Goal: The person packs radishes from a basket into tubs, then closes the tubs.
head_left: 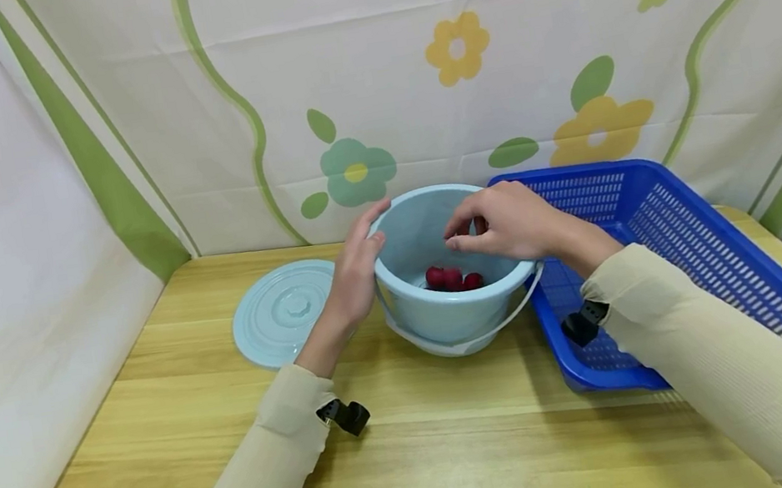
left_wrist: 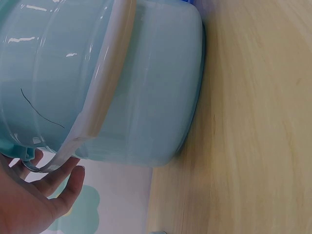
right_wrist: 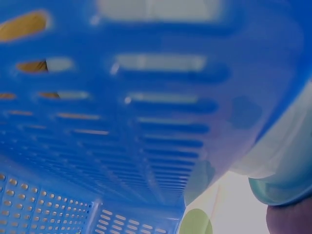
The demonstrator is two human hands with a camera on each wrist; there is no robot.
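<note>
Both hands (head_left: 350,275) at bucket (head_left: 447,316) rim.

I see a round pale blue lid (head_left: 285,314) lying flat on the wooden table (head_left: 468,452), a blue slotted plastic basket (head_left: 703,248) at my right, a white backdrop cloth (head_left: 411,72) with flowers and green stripes
</note>
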